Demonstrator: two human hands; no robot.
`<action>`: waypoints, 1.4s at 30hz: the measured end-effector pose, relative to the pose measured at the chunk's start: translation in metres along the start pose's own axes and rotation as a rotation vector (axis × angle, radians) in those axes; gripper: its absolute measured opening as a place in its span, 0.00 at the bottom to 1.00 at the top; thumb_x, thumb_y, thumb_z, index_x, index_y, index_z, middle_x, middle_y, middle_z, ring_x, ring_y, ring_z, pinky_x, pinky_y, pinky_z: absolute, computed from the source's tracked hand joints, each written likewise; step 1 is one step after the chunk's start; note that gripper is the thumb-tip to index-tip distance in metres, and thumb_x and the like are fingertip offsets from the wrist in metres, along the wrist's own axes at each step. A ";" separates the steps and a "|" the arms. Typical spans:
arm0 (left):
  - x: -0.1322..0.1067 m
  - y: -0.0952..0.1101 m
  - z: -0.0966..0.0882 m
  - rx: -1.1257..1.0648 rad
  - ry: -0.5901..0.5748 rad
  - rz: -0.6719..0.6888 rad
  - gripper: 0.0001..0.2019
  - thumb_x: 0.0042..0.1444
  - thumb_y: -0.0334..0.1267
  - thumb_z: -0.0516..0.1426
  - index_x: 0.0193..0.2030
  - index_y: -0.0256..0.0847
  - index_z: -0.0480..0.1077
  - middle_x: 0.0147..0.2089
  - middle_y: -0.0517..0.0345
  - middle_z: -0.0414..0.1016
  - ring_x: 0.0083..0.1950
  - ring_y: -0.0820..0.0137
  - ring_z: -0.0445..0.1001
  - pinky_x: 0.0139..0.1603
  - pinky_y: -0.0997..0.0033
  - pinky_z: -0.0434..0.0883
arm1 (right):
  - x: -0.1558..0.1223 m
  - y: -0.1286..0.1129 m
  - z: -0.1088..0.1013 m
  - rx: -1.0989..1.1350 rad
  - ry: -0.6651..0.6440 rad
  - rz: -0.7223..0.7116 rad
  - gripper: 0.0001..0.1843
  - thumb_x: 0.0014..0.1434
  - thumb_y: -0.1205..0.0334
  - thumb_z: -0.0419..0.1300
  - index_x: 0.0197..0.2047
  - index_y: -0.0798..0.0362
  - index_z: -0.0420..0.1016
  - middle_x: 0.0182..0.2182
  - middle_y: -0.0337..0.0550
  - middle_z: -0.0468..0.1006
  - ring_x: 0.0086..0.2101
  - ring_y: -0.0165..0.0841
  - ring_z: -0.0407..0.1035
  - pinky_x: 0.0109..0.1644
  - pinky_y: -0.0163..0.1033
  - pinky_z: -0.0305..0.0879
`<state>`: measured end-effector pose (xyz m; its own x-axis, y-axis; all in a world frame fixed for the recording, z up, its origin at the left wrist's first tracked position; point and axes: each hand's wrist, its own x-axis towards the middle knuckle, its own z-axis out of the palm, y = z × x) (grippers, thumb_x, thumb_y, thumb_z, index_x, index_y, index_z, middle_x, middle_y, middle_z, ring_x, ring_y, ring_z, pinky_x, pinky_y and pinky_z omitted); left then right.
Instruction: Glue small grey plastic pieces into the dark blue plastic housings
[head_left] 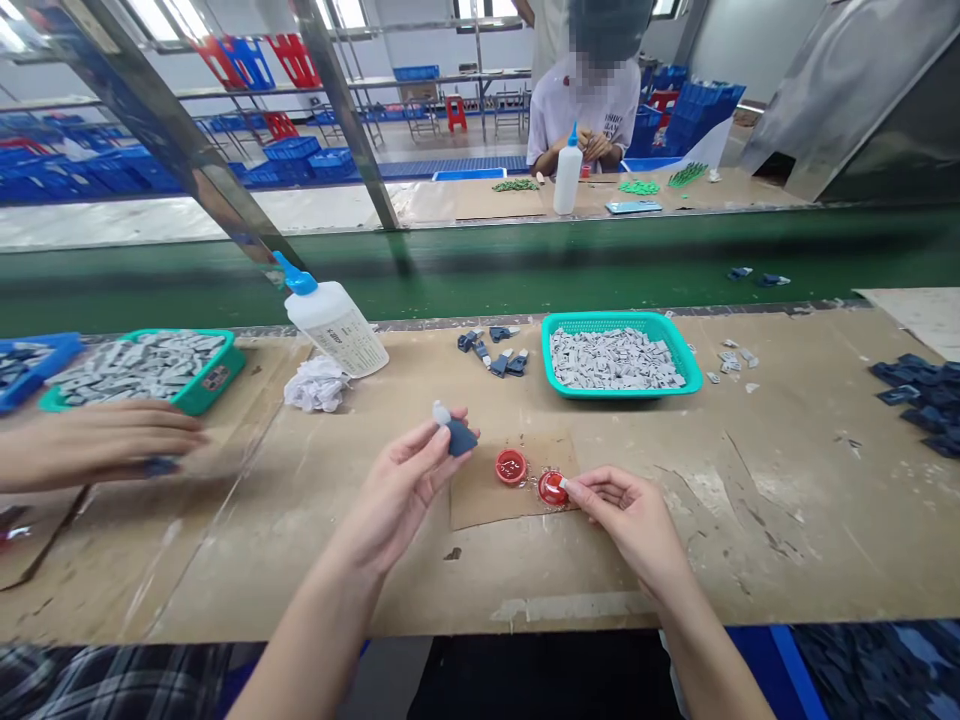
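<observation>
The left grip (397, 488) pinches a dark-blue piece (461, 438) with a whitish tip (441, 412), raised over the counter (225, 560). To its right, on a cardboard sheet (480, 507), sit two red round dishes (511, 467); at the second's right edge, the right grip (634, 512) pinches a small pale-grey piece (566, 484).

Blue tray (54, 372) partly beyond left edge

left hand (403, 488): dark piece (462, 438); right hand (631, 515): pale chip (564, 483)
</observation>
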<state>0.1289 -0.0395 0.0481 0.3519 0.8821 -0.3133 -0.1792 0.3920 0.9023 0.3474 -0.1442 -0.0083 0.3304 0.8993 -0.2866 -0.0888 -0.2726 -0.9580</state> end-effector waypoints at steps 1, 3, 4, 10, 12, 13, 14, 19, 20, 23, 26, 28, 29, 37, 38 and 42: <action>-0.007 -0.007 0.001 -0.039 0.031 -0.023 0.16 0.56 0.40 0.62 0.51 0.42 0.75 0.54 0.52 0.76 0.55 0.66 0.73 0.56 0.72 0.70 | -0.001 -0.001 0.000 0.002 0.001 -0.003 0.18 0.48 0.47 0.69 0.30 0.56 0.78 0.28 0.48 0.82 0.31 0.38 0.75 0.32 0.38 0.69; -0.018 -0.020 0.007 -0.107 0.060 -0.056 0.17 0.55 0.40 0.62 0.52 0.41 0.75 0.52 0.52 0.77 0.52 0.66 0.75 0.56 0.71 0.70 | -0.004 -0.004 0.000 0.012 0.005 -0.011 0.17 0.48 0.48 0.69 0.30 0.55 0.78 0.28 0.47 0.82 0.31 0.37 0.74 0.31 0.37 0.68; -0.022 -0.025 0.012 -0.134 0.054 -0.061 0.17 0.55 0.40 0.62 0.52 0.41 0.75 0.50 0.51 0.78 0.51 0.65 0.76 0.56 0.70 0.70 | -0.007 -0.007 0.001 0.022 0.006 -0.017 0.16 0.49 0.49 0.69 0.30 0.55 0.78 0.29 0.46 0.81 0.30 0.36 0.74 0.31 0.36 0.68; -0.032 -0.044 0.043 -0.090 0.004 0.067 0.13 0.54 0.40 0.63 0.46 0.40 0.77 0.48 0.48 0.79 0.50 0.61 0.76 0.52 0.65 0.72 | -0.029 -0.035 0.013 0.090 -0.011 -0.103 0.12 0.50 0.51 0.68 0.29 0.51 0.78 0.25 0.41 0.78 0.27 0.32 0.70 0.29 0.35 0.66; -0.033 -0.047 0.049 -0.044 0.017 0.115 0.11 0.53 0.39 0.63 0.44 0.42 0.77 0.46 0.50 0.80 0.49 0.61 0.77 0.51 0.64 0.73 | -0.034 -0.044 0.021 0.095 -0.030 -0.103 0.12 0.50 0.51 0.68 0.28 0.51 0.78 0.25 0.41 0.78 0.27 0.33 0.70 0.29 0.36 0.66; -0.034 -0.047 0.051 -0.026 0.023 0.141 0.11 0.53 0.38 0.63 0.44 0.42 0.77 0.46 0.51 0.80 0.49 0.61 0.77 0.51 0.64 0.73 | -0.035 -0.046 0.024 0.102 -0.037 -0.097 0.12 0.49 0.51 0.68 0.28 0.51 0.77 0.25 0.40 0.78 0.27 0.33 0.70 0.29 0.36 0.66; -0.035 -0.048 0.052 -0.007 0.026 0.163 0.10 0.53 0.38 0.63 0.43 0.43 0.77 0.45 0.52 0.80 0.49 0.61 0.77 0.52 0.63 0.73 | -0.035 -0.048 0.026 0.111 -0.043 -0.088 0.11 0.49 0.51 0.68 0.28 0.51 0.77 0.25 0.40 0.78 0.27 0.33 0.71 0.29 0.36 0.66; -0.040 -0.049 0.054 0.130 0.028 0.239 0.08 0.54 0.37 0.63 0.42 0.46 0.79 0.43 0.54 0.81 0.48 0.61 0.78 0.53 0.63 0.73 | -0.031 -0.044 0.026 0.145 -0.112 -0.040 0.13 0.48 0.53 0.70 0.29 0.52 0.73 0.25 0.38 0.76 0.28 0.31 0.70 0.32 0.34 0.66; -0.041 -0.050 0.054 0.160 0.018 0.253 0.09 0.54 0.37 0.63 0.42 0.47 0.79 0.43 0.54 0.81 0.47 0.61 0.78 0.52 0.62 0.73 | -0.030 -0.043 0.025 0.138 -0.146 -0.027 0.14 0.49 0.52 0.69 0.30 0.52 0.72 0.24 0.38 0.75 0.28 0.30 0.70 0.31 0.33 0.65; -0.043 -0.050 0.055 0.222 0.004 0.292 0.10 0.55 0.37 0.62 0.44 0.49 0.79 0.44 0.54 0.81 0.47 0.59 0.78 0.49 0.62 0.75 | -0.028 -0.040 0.020 0.089 -0.270 0.005 0.17 0.50 0.48 0.67 0.35 0.50 0.70 0.23 0.36 0.73 0.27 0.30 0.68 0.24 0.30 0.61; -0.044 -0.050 0.055 0.247 0.034 0.335 0.10 0.54 0.36 0.62 0.43 0.50 0.80 0.44 0.53 0.81 0.45 0.59 0.78 0.45 0.62 0.76 | -0.027 -0.038 0.020 0.094 -0.326 0.034 0.18 0.52 0.46 0.65 0.34 0.51 0.68 0.28 0.41 0.77 0.29 0.32 0.70 0.22 0.29 0.60; -0.045 -0.051 0.055 0.253 0.053 0.364 0.10 0.53 0.36 0.63 0.42 0.50 0.80 0.44 0.53 0.81 0.44 0.59 0.78 0.43 0.62 0.77 | -0.026 -0.037 0.022 0.125 -0.325 0.027 0.17 0.53 0.47 0.65 0.31 0.52 0.67 0.31 0.43 0.79 0.30 0.33 0.72 0.24 0.30 0.64; -0.045 -0.053 0.055 0.246 0.062 0.372 0.10 0.53 0.36 0.62 0.43 0.51 0.80 0.44 0.53 0.80 0.45 0.58 0.78 0.44 0.62 0.77 | -0.026 -0.036 0.024 0.143 -0.322 0.014 0.17 0.53 0.48 0.66 0.30 0.52 0.67 0.31 0.44 0.79 0.30 0.33 0.73 0.25 0.31 0.66; -0.040 -0.059 0.053 -0.060 -0.105 0.189 0.24 0.56 0.38 0.61 0.61 0.49 0.67 0.57 0.51 0.74 0.60 0.58 0.69 0.55 0.63 0.73 | -0.024 -0.045 0.040 0.194 -0.210 -0.038 0.16 0.56 0.49 0.64 0.28 0.54 0.76 0.27 0.42 0.79 0.27 0.30 0.71 0.30 0.33 0.68; -0.039 -0.058 0.054 -0.071 -0.100 0.177 0.24 0.56 0.38 0.61 0.61 0.48 0.67 0.57 0.51 0.74 0.61 0.59 0.69 0.58 0.64 0.70 | -0.023 -0.048 0.039 0.178 -0.212 -0.038 0.18 0.58 0.47 0.61 0.30 0.54 0.78 0.27 0.44 0.80 0.27 0.31 0.71 0.30 0.34 0.68; -0.036 -0.055 0.050 -0.079 -0.053 0.135 0.21 0.59 0.42 0.58 0.60 0.47 0.67 0.54 0.51 0.74 0.55 0.63 0.72 0.54 0.67 0.71 | -0.005 -0.056 0.014 0.050 -0.194 -0.074 0.25 0.62 0.43 0.53 0.37 0.55 0.81 0.32 0.50 0.81 0.32 0.36 0.74 0.31 0.37 0.70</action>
<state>0.1723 -0.1061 0.0242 0.3670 0.9140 -0.1731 -0.2988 0.2920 0.9085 0.3374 -0.1286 0.0468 0.1507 0.9666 -0.2072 -0.1188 -0.1904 -0.9745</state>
